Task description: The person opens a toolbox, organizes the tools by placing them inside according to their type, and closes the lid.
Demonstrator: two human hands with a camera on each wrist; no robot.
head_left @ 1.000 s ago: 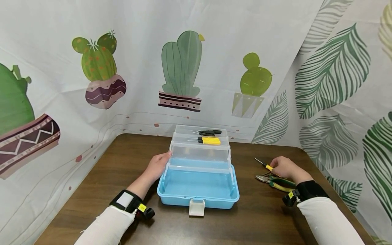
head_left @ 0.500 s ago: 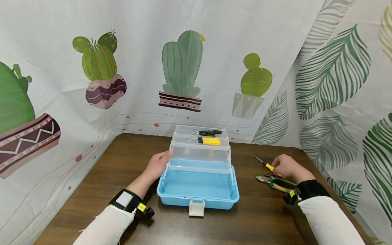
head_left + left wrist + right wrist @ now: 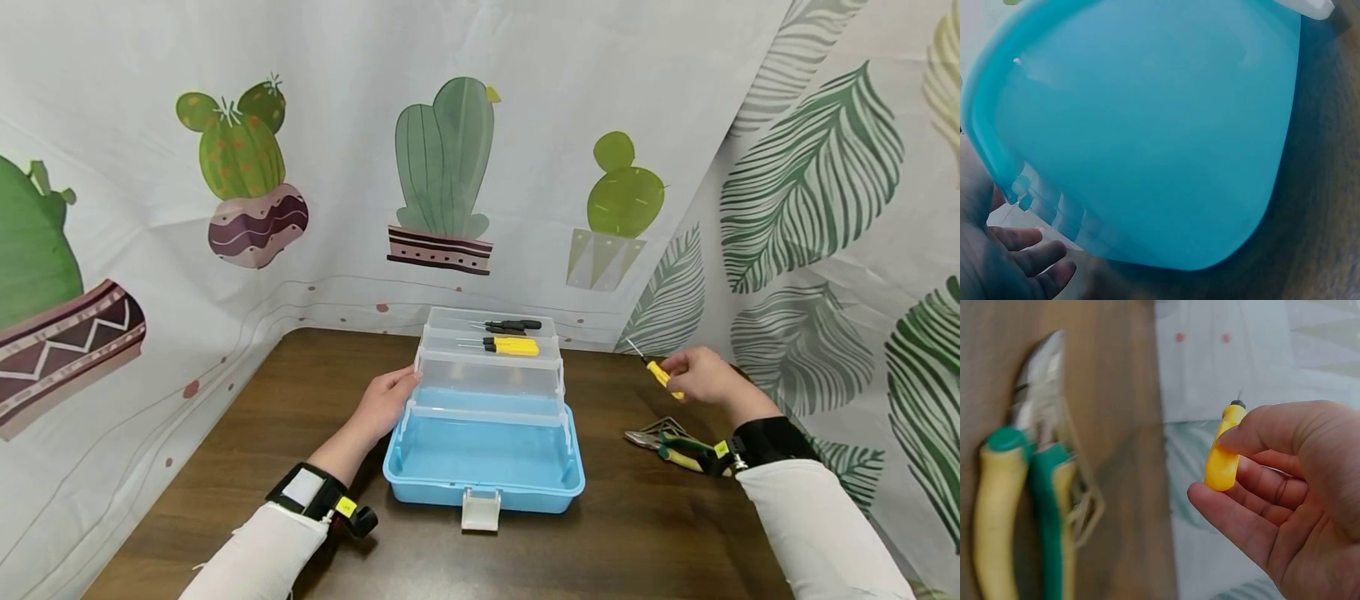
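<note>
My right hand (image 3: 701, 375) pinches a yellow-handled screwdriver (image 3: 658, 373) between thumb and fingers, its shaft pointing up and to the left. In the right wrist view the handle (image 3: 1225, 450) sits under the thumb, its butt end near a fingertip. The toolbox (image 3: 487, 498) is pale blue and stands with its clear tiers raised. At its left side, my left hand (image 3: 388, 404) grips the edge of the clear tray part; in the left wrist view the other fingers (image 3: 1038, 256) curl loosely beside the box wall.
Combination pliers (image 3: 675, 454) with green and yellow handles lie on the table's right, beside thin bent metal rods (image 3: 663, 427). Yellow screwdrivers (image 3: 513, 345) and black screwdrivers (image 3: 513, 325) rest in the toolbox's upper tiers. A printed cloth (image 3: 337, 167) hangs behind the table.
My right hand has lifted the yellow screwdriver off the table beside the pliers and moved it up and away, toward the back. The left hand and toolbox stay in place.
</note>
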